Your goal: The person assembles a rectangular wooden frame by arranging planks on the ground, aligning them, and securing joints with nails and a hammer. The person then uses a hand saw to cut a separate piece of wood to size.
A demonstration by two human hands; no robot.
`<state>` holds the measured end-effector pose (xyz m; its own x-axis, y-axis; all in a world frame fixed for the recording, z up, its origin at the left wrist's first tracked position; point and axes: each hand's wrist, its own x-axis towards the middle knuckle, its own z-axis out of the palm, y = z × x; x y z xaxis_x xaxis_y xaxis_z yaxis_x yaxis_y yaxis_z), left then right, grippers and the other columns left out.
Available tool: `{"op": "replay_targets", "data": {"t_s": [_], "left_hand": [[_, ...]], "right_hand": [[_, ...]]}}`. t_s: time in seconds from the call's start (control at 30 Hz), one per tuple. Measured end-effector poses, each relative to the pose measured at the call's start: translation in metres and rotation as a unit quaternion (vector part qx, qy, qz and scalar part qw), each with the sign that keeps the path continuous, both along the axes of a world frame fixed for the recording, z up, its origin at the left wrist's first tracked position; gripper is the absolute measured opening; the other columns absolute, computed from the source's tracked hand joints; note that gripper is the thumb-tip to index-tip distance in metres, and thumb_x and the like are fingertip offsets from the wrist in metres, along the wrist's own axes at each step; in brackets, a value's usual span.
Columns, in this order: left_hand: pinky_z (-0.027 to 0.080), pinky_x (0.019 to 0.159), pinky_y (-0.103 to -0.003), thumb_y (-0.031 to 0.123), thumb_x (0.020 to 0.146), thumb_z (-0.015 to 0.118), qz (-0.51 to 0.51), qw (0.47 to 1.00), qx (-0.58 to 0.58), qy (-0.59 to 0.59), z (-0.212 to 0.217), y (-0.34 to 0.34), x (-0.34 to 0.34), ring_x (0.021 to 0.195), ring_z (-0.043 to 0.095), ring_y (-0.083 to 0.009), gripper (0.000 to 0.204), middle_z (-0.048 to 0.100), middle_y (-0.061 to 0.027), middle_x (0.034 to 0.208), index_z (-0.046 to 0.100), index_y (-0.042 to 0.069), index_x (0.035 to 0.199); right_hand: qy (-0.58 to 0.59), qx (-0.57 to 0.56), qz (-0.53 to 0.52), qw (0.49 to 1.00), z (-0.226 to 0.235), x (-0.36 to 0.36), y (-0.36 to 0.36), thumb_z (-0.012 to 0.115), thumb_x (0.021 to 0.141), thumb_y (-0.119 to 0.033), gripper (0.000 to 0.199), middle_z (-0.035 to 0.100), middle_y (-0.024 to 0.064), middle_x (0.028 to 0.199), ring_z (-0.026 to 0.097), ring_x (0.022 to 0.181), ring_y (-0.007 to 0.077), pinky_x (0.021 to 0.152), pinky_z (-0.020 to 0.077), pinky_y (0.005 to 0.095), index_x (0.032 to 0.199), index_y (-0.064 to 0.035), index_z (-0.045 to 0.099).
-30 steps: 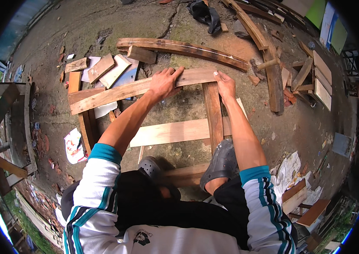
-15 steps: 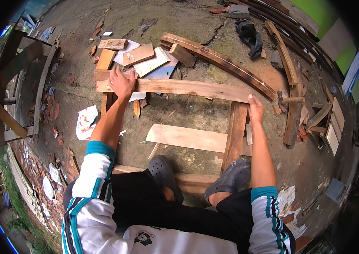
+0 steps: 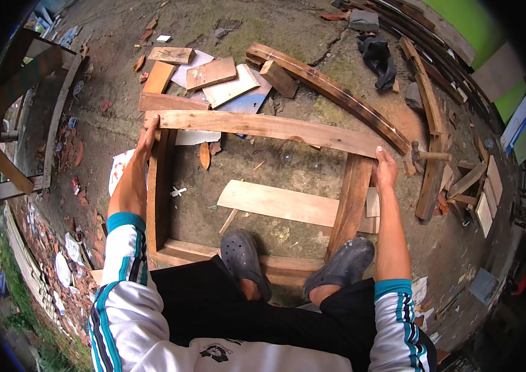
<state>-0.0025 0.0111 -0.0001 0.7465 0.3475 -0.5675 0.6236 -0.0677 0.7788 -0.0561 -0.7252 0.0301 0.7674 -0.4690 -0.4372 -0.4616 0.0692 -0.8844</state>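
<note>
A long wooden plank [image 3: 257, 126] lies across the far ends of two upright-edged side boards, the left side board [image 3: 161, 198] and the right side board [image 3: 351, 201]. Together with a near rail [image 3: 288, 263] by my shoes they form a rectangular frame. My left hand [image 3: 146, 139] is closed around the corner at the plank's left end, its fingers partly hidden. At the opposite end my right hand [image 3: 385, 168] grips the corner, thumb up against the plank and the other fingers out of sight behind the wood.
Inside the frame lies a pale thin board [image 3: 278, 203]. Beyond it are wood offcuts [image 3: 211, 73] and a long dark beam [image 3: 328, 90]. A hammer [image 3: 430, 155] rests at right near another beam [image 3: 425, 93]. A black bag [image 3: 377, 59] lies farther off.
My left hand has slid off the plank's top face to its left end, down to the corner. My right hand stays at the right corner. The left side board shows more fully.
</note>
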Motion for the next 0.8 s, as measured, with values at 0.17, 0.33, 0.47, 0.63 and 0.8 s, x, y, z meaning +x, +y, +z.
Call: {"op": "replay_targets", "data": {"t_s": [0.17, 0.33, 0.47, 0.63, 0.8], "left_hand": [[0.041, 0.110, -0.042, 0.066, 0.089, 0.065, -0.012, 0.996, 0.062, -0.057, -0.006, -0.009, -0.003, 0.134, 0.049, -0.0327, 0.099, 0.048, -0.0240, 0.148, 0.037, -0.004, 0.152], [0.039, 0.111, -0.042, 0.064, 0.090, 0.064, 0.021, 0.992, 0.108, -0.057, -0.008, -0.024, -0.002, 0.135, 0.047, -0.0330, 0.099, 0.048, -0.0233, 0.148, 0.032, -0.005, 0.152], [0.038, 0.112, -0.042, 0.067, 0.089, 0.063, -0.020, 0.996, 0.081, -0.038, -0.009, -0.018, -0.002, 0.137, 0.046, -0.0335, 0.105, 0.045, -0.0226, 0.151, 0.025, -0.004, 0.156], [0.041, 0.110, -0.045, 0.068, 0.085, 0.067, 0.063, 0.936, 0.336, 0.079, -0.012, -0.004, 0.009, 0.136, 0.048, -0.0386, 0.110, 0.045, -0.0236, 0.152, 0.023, -0.003, 0.157], [0.042, 0.109, -0.049, 0.044, 0.091, 0.064, -0.068, 0.850, 0.517, -0.074, 0.021, -0.051, 0.022, 0.127, 0.053, -0.0452, 0.074, 0.057, -0.0239, 0.137, 0.040, 0.008, 0.151]], "right_hand": [[0.011, -0.018, -0.003, 1.000, 0.007, -0.003, 0.003, 0.067, 0.099, -0.030, 0.051, 0.064, 0.0129, 0.131, 0.061, 0.119, 0.0222, 0.103, 0.0488, 0.0372, 0.137, 0.0040, 0.058], [-0.002, -0.001, 0.010, 1.000, 0.005, -0.005, -0.004, 0.070, 0.097, -0.034, 0.059, 0.062, 0.0163, 0.135, 0.060, 0.122, 0.0256, 0.105, 0.0488, 0.0404, 0.139, 0.0047, 0.056], [0.005, -0.035, -0.005, 0.999, 0.005, -0.005, 0.000, 0.071, 0.096, -0.034, 0.057, 0.065, 0.0149, 0.131, 0.063, 0.117, 0.0233, 0.101, 0.0498, 0.0369, 0.137, 0.0034, 0.059], [0.004, -0.043, 0.014, 0.999, -0.018, 0.004, -0.011, 0.071, 0.095, -0.035, 0.054, 0.069, 0.0139, 0.126, 0.064, 0.114, 0.0213, 0.099, 0.0478, 0.0329, 0.135, 0.0009, 0.063], [0.021, -0.093, 0.016, 0.995, -0.010, 0.002, -0.007, 0.071, 0.095, -0.036, 0.053, 0.069, 0.0152, 0.127, 0.063, 0.118, 0.0227, 0.103, 0.0451, 0.0335, 0.133, 0.0012, 0.064]]}}
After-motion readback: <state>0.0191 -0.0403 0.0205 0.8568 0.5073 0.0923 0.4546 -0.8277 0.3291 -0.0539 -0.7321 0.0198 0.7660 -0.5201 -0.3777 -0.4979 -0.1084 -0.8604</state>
